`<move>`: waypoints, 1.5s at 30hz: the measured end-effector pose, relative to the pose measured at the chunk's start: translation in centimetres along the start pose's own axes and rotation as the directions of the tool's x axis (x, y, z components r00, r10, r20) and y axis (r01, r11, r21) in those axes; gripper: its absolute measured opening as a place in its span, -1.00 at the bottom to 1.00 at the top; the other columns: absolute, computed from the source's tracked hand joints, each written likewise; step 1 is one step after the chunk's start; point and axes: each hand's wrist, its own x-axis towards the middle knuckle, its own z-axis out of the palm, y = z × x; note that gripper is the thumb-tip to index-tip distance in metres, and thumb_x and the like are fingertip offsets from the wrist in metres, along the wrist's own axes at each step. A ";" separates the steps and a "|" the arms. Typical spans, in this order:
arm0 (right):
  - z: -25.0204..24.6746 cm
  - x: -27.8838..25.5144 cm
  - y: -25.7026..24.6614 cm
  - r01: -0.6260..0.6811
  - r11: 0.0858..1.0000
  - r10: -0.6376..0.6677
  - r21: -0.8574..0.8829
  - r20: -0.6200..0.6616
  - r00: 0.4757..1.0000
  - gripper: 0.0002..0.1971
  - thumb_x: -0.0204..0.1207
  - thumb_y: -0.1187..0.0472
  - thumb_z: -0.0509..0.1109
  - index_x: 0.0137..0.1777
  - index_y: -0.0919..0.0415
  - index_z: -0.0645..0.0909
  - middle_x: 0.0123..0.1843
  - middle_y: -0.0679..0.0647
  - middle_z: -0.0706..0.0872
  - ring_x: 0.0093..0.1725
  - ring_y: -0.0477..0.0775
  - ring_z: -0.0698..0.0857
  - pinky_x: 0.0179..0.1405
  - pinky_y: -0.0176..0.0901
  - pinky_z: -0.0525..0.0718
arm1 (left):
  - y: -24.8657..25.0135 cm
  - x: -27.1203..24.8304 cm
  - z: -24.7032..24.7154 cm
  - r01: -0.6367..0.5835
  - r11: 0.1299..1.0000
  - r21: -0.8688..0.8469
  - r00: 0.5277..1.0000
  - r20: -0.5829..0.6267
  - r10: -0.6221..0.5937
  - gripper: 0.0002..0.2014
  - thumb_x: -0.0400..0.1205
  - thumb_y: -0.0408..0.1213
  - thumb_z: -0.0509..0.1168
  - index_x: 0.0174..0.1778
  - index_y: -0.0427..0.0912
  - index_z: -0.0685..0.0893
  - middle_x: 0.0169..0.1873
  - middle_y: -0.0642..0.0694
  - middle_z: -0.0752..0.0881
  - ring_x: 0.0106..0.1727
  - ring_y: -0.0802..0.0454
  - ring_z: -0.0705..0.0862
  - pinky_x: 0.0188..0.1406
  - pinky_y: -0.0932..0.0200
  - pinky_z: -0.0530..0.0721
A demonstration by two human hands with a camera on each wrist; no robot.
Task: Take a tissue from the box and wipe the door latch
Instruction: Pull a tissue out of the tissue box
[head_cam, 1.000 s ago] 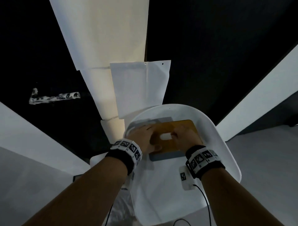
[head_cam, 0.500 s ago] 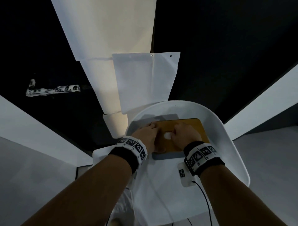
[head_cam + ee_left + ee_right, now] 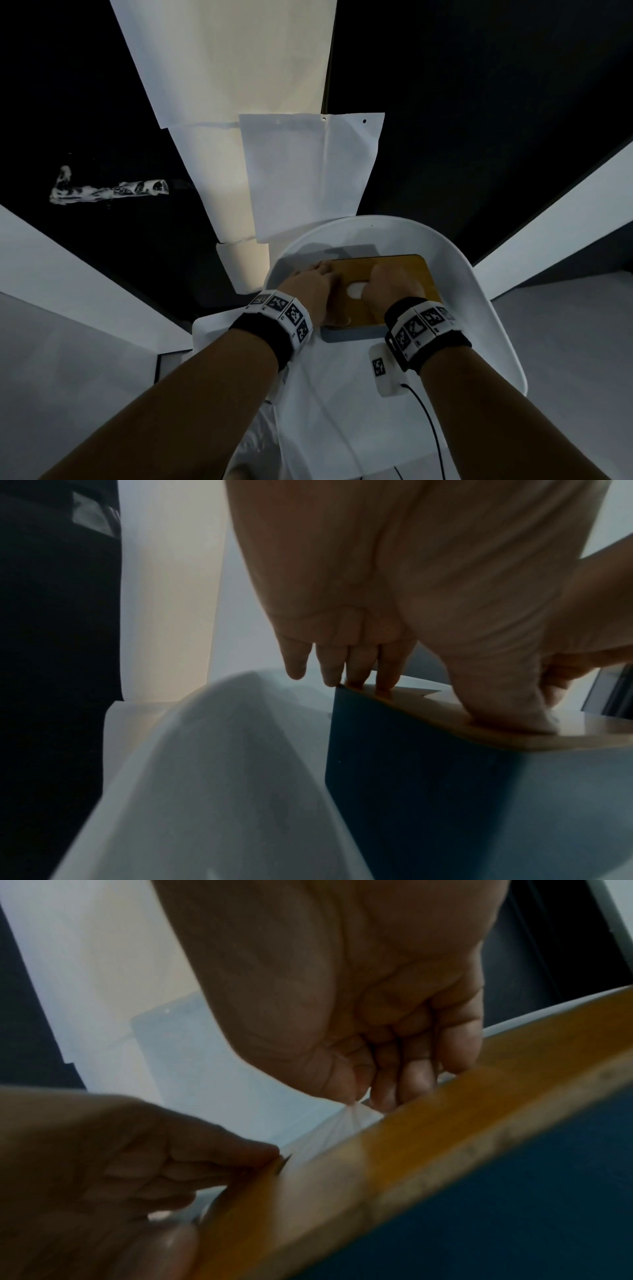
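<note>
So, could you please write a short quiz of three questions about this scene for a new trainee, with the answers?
1. True or false: the tissue box stands on the white chair seat.
2. Which of the hands pinches the tissue at the slot of the wooden lid?
A. left hand
B. right hand
C. neither
3. Fill in: the left hand's fingers rest on the box's ______ to steady it.

Key
1. True.
2. B; the right wrist view shows tissue drawn up between its fingertips.
3. lid; the fingers rest at its far edge, the thumb nearer.
</note>
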 end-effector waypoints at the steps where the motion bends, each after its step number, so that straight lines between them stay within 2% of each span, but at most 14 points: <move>1: -0.1 0.0 0.3 -0.012 1.000 0.011 -0.020 -0.030 0.999 -0.67 0.56 0.09 0.29 -0.43 0.13 0.38 -0.32 0.07 0.60 -0.34 0.05 0.58 -0.36 -0.15 0.52 | 0.1 -0.1 -0.1 0.008 1.000 0.001 1.000 0.007 -0.008 -0.05 0.38 0.30 0.37 0.60 -0.03 0.17 0.66 -0.10 0.07 0.65 -0.11 0.10 0.60 -0.22 0.16; 4: -0.4 0.3 1.2 -0.017 0.999 0.014 -0.049 -0.061 0.998 -0.68 0.57 0.17 0.24 -0.43 0.15 0.35 -0.33 0.07 0.60 -0.44 -0.01 0.49 -0.48 -0.22 0.41 | 0.4 -0.2 -0.4 0.020 1.000 0.003 1.000 0.016 -0.020 -0.06 0.40 0.29 0.36 0.61 -0.05 0.17 0.66 -0.10 0.07 0.65 -0.12 0.11 0.61 -0.21 0.13; 10: 0.0 -0.3 1.8 0.049 0.996 -0.041 0.073 -0.103 0.994 -0.85 0.53 0.05 0.26 -0.07 0.10 0.58 -0.14 0.03 0.64 -0.16 0.10 0.66 -0.15 -0.01 0.69 | 0.4 -0.3 -0.4 0.006 1.000 0.003 1.000 0.001 -0.006 -0.06 0.38 0.30 0.37 0.60 -0.05 0.18 0.65 -0.12 0.12 0.64 -0.12 0.13 0.60 -0.21 0.17; 13: -0.4 -0.6 1.8 0.113 0.985 -0.099 0.134 -0.111 0.989 -0.95 0.55 0.19 0.26 -0.06 0.07 0.55 -0.03 0.03 0.64 -0.11 0.08 0.63 -0.10 -0.01 0.67 | 0.5 -0.3 -0.4 0.009 1.000 0.009 1.000 0.010 -0.010 -0.05 0.38 0.32 0.36 0.60 -0.04 0.17 0.65 -0.12 0.12 0.64 -0.13 0.13 0.59 -0.23 0.19; 17: -1.6 0.0 2.3 0.174 0.954 -0.110 0.245 -0.255 0.961 -0.94 0.54 0.23 0.23 -0.10 0.05 0.47 -0.18 0.00 0.63 -0.18 0.10 0.62 -0.20 -0.02 0.60 | 0.7 -0.3 -0.7 0.030 0.999 0.033 0.999 0.041 -0.032 -0.04 0.40 0.31 0.34 0.62 -0.07 0.12 0.66 -0.09 0.06 0.65 -0.11 0.11 0.60 -0.20 0.16; 21: -1.9 0.6 2.3 0.175 0.964 -0.146 0.198 -0.153 0.977 -0.88 0.59 0.04 0.22 0.02 0.05 0.46 -0.08 0.02 0.63 -0.09 0.15 0.64 0.00 0.06 0.61 | 0.7 -0.2 -0.7 0.028 0.999 0.041 0.999 0.035 -0.029 -0.04 0.38 0.31 0.36 0.61 -0.05 0.15 0.65 -0.08 0.10 0.63 -0.12 0.16 0.59 -0.18 0.19; 23: -1.4 0.5 2.3 0.198 0.971 -0.180 0.133 -0.135 0.974 -0.84 0.59 0.01 0.24 0.04 0.07 0.51 -0.04 0.02 0.60 -0.11 0.10 0.60 -0.03 -0.02 0.57 | 0.9 -0.4 -0.8 0.033 0.999 0.041 0.999 0.023 -0.034 -0.07 0.39 0.31 0.36 0.59 -0.04 0.18 0.64 -0.08 0.13 0.62 -0.14 0.19 0.59 -0.16 0.22; 25: -1.3 0.3 2.2 0.211 0.956 -0.175 0.205 -0.180 0.968 -0.86 0.63 0.09 0.22 -0.01 0.13 0.53 -0.10 0.01 0.58 -0.16 0.05 0.55 -0.14 -0.11 0.48 | 1.0 -0.5 -0.9 0.045 0.996 0.074 0.999 0.001 -0.045 -0.08 0.38 0.34 0.34 0.58 -0.01 0.21 0.63 -0.05 0.18 0.57 -0.19 0.25 0.56 -0.14 0.28; 28: -1.9 0.4 2.2 0.198 0.904 -0.102 0.380 -0.258 0.961 -0.86 0.64 0.09 0.19 -0.07 0.12 0.51 -0.23 0.02 0.63 -0.17 0.13 0.63 -0.13 0.03 0.63 | 1.0 -0.7 -0.8 0.057 0.993 0.102 0.998 -0.046 -0.053 -0.09 0.35 0.37 0.34 0.56 0.04 0.26 0.60 0.01 0.23 0.49 -0.24 0.34 0.48 -0.15 0.37; 33: -2.9 0.7 2.1 0.166 0.836 -0.067 0.523 -0.203 0.977 -0.93 0.62 0.05 0.18 -0.02 -0.03 0.48 -0.14 0.02 0.67 -0.14 0.13 0.69 -0.06 0.13 0.72 | 1.3 -0.9 -0.4 0.018 0.973 -0.231 0.993 -0.108 -0.044 -0.22 0.32 0.04 0.56 0.46 -0.06 0.47 0.50 0.00 0.34 0.41 -0.13 0.47 0.43 -0.01 0.47; 36: -2.6 0.4 1.9 0.179 0.818 -0.098 0.547 -0.174 0.980 -0.92 0.62 0.20 0.20 0.03 0.02 0.48 -0.11 -0.02 0.63 -0.09 0.07 0.65 -0.17 -0.11 0.62 | 1.9 -0.9 -0.3 0.042 0.951 -0.307 0.990 -0.116 -0.081 -0.31 0.34 -0.08 0.56 0.39 -0.10 0.51 0.38 -0.07 0.47 0.32 -0.13 0.54 0.36 0.00 0.52; 39: -2.5 -0.1 1.7 0.212 0.832 -0.136 0.513 -0.183 0.974 -0.95 0.63 0.21 0.23 0.01 0.08 0.51 -0.16 -0.08 0.58 -0.22 -0.11 0.55 -0.37 -0.42 0.36 | 2.5 -0.7 -0.5 0.084 0.876 -0.476 0.972 -0.153 -0.176 -0.65 0.56 -0.20 0.35 0.25 -0.16 0.56 0.16 -0.15 0.64 0.20 -0.15 0.62 0.21 0.05 0.59; 42: -2.7 -0.6 1.8 0.250 0.862 -0.197 0.441 -0.163 0.967 -0.87 0.64 0.15 0.24 0.10 0.15 0.55 -0.08 -0.05 0.57 -0.13 -0.08 0.50 -0.37 -0.55 0.24 | 2.7 -0.6 -1.0 0.131 0.697 -0.705 0.953 -0.104 -0.285 -0.73 0.68 -0.14 0.18 0.24 -0.18 0.53 0.04 -0.14 0.68 0.07 -0.09 0.64 0.20 0.00 0.61; 45: -3.0 -1.2 1.5 0.271 0.865 -0.237 0.423 -0.131 0.963 -0.82 0.66 0.13 0.21 0.12 0.17 0.56 -0.09 -0.04 0.56 -0.09 -0.04 0.52 -0.37 -0.50 0.27 | 2.5 -0.8 -1.6 0.162 0.738 -0.655 0.948 -0.104 -0.300 -0.69 0.73 -0.05 0.08 0.19 -0.20 0.53 0.00 -0.16 0.66 0.00 -0.08 0.63 0.10 0.03 0.62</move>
